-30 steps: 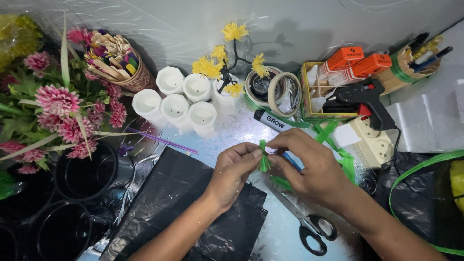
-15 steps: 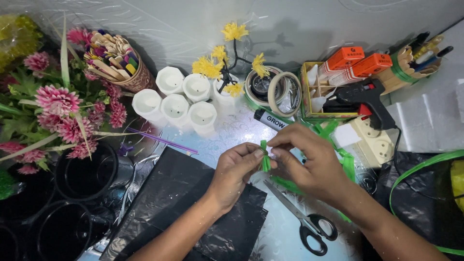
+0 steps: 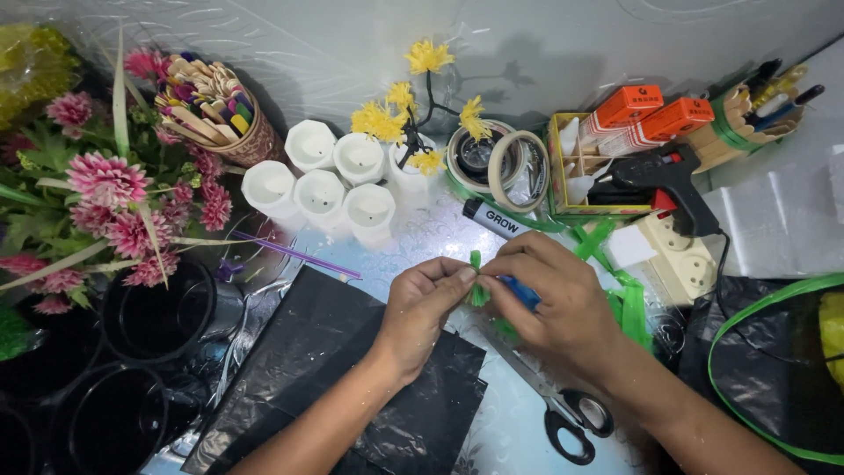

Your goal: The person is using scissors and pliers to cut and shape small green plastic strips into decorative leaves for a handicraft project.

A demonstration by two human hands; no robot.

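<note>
Fingertips of the left hand (image 3: 422, 303) and right hand (image 3: 549, 295) meet, pinched together on a small green strip piece (image 3: 476, 280) held above the worktop (image 3: 422, 233), just over the black sheet (image 3: 352, 378). Working it neatly probably calls for a firm, steady pinch and small movements, clear of the scissors (image 3: 554, 409) lying beneath the right wrist.

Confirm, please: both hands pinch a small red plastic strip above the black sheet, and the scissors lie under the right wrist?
Not quite: the small plastic strip is green, not red. The head view shows the left hand and right hand pinching it.
</note>
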